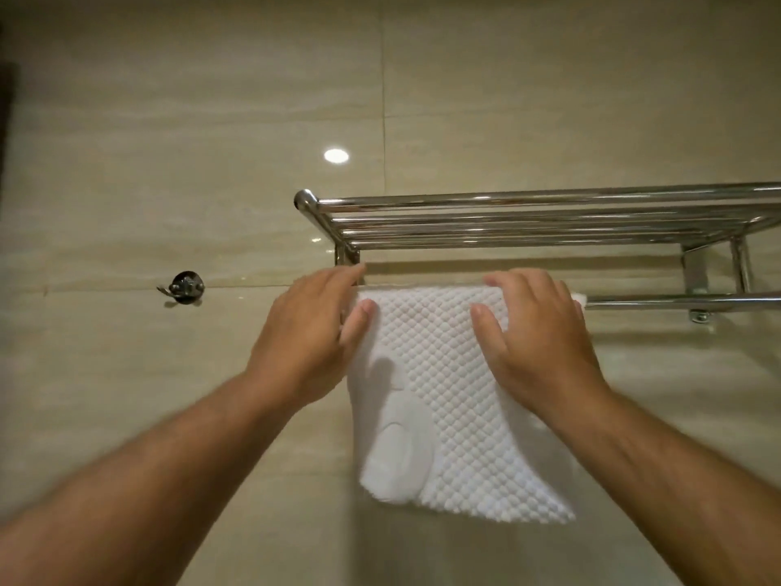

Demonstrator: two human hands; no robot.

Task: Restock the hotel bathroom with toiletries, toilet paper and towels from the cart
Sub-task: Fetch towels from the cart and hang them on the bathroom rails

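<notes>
A white towel with a bumpy weave hangs folded over the lower bar of a chrome towel rack on the wall. My left hand holds the towel's upper left edge, thumb on the front and fingers reaching over the bar. At the towel's upper right, my right hand lies on the cloth, its thumb spread on the front and its fingers bent over the fold at the bar. The towel's back half is hidden behind the front.
The rack's upper shelf of several chrome rails carries nothing. Its lower bar runs on bare to the right of the towel. A chrome wall hook sits to the left. Glossy beige tiles cover the wall.
</notes>
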